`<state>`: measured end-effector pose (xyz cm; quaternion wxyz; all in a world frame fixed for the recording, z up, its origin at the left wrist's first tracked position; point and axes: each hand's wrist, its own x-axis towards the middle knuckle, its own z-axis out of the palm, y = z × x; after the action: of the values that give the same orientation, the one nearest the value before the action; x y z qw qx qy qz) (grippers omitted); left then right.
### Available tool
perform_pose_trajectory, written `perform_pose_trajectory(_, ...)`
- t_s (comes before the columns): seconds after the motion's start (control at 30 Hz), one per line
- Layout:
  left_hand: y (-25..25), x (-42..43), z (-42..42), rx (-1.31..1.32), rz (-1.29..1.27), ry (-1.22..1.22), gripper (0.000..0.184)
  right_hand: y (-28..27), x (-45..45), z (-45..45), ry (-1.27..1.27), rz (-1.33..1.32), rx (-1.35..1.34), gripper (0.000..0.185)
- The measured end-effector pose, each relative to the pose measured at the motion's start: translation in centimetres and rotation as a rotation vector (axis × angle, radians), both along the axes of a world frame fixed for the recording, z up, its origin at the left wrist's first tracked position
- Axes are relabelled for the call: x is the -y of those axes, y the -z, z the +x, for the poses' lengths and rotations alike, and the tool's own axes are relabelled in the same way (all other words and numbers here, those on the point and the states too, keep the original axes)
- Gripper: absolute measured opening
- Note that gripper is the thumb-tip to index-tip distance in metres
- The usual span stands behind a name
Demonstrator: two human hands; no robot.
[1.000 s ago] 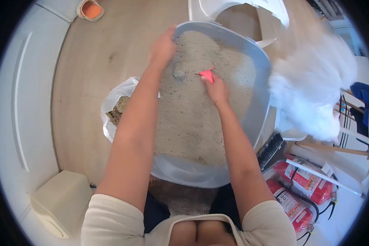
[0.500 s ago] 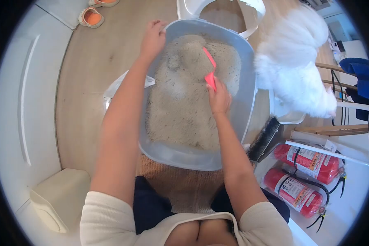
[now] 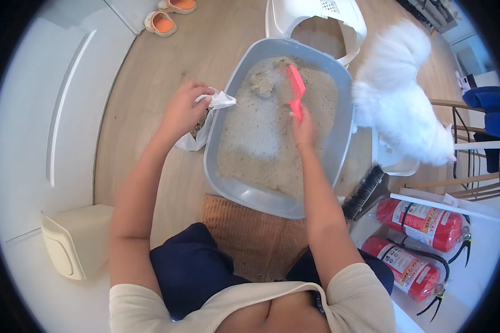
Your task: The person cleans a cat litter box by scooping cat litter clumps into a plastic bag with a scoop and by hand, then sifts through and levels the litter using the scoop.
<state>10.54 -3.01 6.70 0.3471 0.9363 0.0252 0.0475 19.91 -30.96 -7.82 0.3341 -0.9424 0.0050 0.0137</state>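
Note:
A grey litter box [image 3: 228,191] full of sandy litter [image 3: 261,144] lies before me. My right hand [image 3: 304,131] is closed around the handle of a pink litter scoop [image 3: 296,86], whose head rests in the litter near the far end. A pale clump of litter [image 3: 262,83] sits left of the scoop. At the box's left edge, my left hand [image 3: 188,110] pinches the rim of a white plastic bag [image 3: 193,143]. Brownish contents show inside the bag, partly hidden by the hand.
A white cat [image 3: 397,105] stands right of the box. The white litter box hood [image 3: 280,19] is beyond it. A brush [image 3: 364,191] and two red fire extinguishers [image 3: 422,222] are at right. A woven mat [image 3: 250,238], a cream bin [image 3: 75,238] and orange-lined clogs [image 3: 161,25] are also around.
My left hand has left the box's far left rim, come nearer and taken hold of the bag. The scoop's head has turned so its slotted face shows. The view has shifted.

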Motion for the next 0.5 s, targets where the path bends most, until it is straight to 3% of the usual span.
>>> perform_pose_trajectory(0.17, 0.3, -0.1, -2.8, 0.023, 0.008, -0.140, 0.017, -2.0, 0.7, -0.5, 0.007, -0.334, 0.102, 0.041)
perform_pose_trajectory(0.23, 0.7, -0.2, -3.0, 0.036, -0.040, -0.160, 0.017, -2.0, 1.4, -0.5, -0.106, -0.458, 0.265, 0.041)
perform_pose_trajectory(0.5, 2.6, 0.4, -2.4, 0.098, 0.023, -0.167, 0.014, -3.1, 2.5, -1.2, -0.079, -0.500, 0.219, 0.041)
